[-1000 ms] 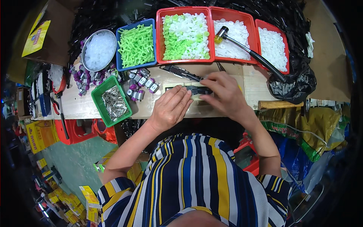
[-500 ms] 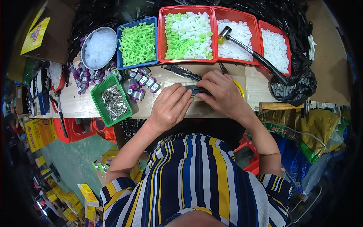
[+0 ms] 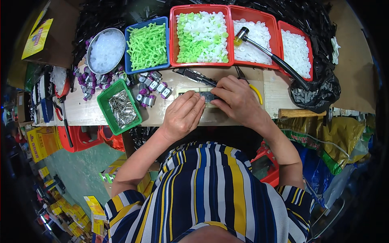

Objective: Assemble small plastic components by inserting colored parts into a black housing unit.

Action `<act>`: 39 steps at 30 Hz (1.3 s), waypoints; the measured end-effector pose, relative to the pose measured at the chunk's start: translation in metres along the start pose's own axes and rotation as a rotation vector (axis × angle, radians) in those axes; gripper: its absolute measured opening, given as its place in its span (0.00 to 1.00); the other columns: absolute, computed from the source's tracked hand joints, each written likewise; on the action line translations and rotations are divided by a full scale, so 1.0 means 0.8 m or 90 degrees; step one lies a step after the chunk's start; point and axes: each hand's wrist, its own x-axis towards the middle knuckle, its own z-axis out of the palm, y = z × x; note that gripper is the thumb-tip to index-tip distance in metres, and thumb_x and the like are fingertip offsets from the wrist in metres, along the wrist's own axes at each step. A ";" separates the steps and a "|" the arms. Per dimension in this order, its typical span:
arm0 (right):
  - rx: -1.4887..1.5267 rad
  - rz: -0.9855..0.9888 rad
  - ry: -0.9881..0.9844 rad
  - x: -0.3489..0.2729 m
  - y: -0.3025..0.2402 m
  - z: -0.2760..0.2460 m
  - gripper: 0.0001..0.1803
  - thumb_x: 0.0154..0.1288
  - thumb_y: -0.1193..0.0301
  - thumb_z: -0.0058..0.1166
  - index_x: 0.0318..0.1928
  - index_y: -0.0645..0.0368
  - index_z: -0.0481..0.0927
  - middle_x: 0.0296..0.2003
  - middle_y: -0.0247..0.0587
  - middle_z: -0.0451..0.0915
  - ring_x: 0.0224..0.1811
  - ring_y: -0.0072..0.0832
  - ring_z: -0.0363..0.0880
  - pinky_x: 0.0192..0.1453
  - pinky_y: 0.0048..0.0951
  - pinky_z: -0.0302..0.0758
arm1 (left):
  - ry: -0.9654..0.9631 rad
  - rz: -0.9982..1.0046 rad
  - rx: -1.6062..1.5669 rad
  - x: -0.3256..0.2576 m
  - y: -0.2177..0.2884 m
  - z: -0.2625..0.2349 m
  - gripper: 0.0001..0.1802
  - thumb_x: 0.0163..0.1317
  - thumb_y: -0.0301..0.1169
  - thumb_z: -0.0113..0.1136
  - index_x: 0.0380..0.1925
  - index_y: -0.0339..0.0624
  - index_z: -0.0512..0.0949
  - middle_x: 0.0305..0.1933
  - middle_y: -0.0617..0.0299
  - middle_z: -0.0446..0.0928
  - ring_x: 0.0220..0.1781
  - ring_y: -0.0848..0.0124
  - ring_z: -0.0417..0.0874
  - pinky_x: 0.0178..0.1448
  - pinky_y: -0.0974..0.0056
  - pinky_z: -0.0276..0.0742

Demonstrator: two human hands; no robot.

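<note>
A small black plastic part (image 3: 208, 96) lies over a pale flat block (image 3: 195, 90) at the near middle of the table. From the left, the fingers of my left hand (image 3: 182, 114) are closed together on its end. My right hand (image 3: 240, 100) pinches the other end between thumb and fingers. My fingertips cover much of the part, so its full shape is hidden. Just beyond the hands is a longer black plastic piece (image 3: 195, 76). Beside my right hand lie pliers with yellow handles (image 3: 256, 94), partly hidden by that hand.
A green tray of metal pins (image 3: 141, 117) stands left, near purple-and-grey parts (image 3: 150, 86). Behind are a metal bowl (image 3: 122, 56), a blue tray (image 3: 129, 71) and several red trays (image 3: 202, 65). A hammer (image 3: 279, 60) rests across the right trays, near a black bag (image 3: 324, 95).
Both hands keep nearly the same place and grip on the black part. The fingers have shifted only slightly, and a little more of the pale block shows.
</note>
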 end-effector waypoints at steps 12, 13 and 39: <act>-0.006 0.011 -0.042 0.003 0.000 -0.007 0.13 0.53 0.70 0.68 0.39 0.58 0.83 0.35 0.36 0.76 0.43 0.33 0.77 0.44 0.34 0.68 | -0.003 0.032 0.002 0.000 -0.004 0.002 0.17 0.47 0.18 0.70 0.41 0.29 0.83 0.40 0.50 0.81 0.43 0.53 0.84 0.44 0.59 0.82; -0.010 0.010 -0.041 0.001 -0.002 -0.010 0.13 0.53 0.70 0.68 0.39 0.58 0.83 0.35 0.36 0.76 0.43 0.33 0.77 0.44 0.34 0.68 | 0.001 0.035 0.001 0.000 -0.003 0.002 0.17 0.47 0.18 0.70 0.41 0.29 0.83 0.40 0.50 0.81 0.43 0.53 0.84 0.44 0.59 0.82; 0.008 0.273 -0.020 -0.086 -0.007 -0.095 0.07 0.70 0.72 0.54 0.40 0.64 0.73 0.25 0.52 0.73 0.26 0.49 0.75 0.31 0.40 0.70 | -0.022 0.099 0.080 -0.001 -0.007 -0.001 0.20 0.48 0.28 0.74 0.41 0.30 0.82 0.40 0.53 0.80 0.46 0.58 0.83 0.43 0.62 0.81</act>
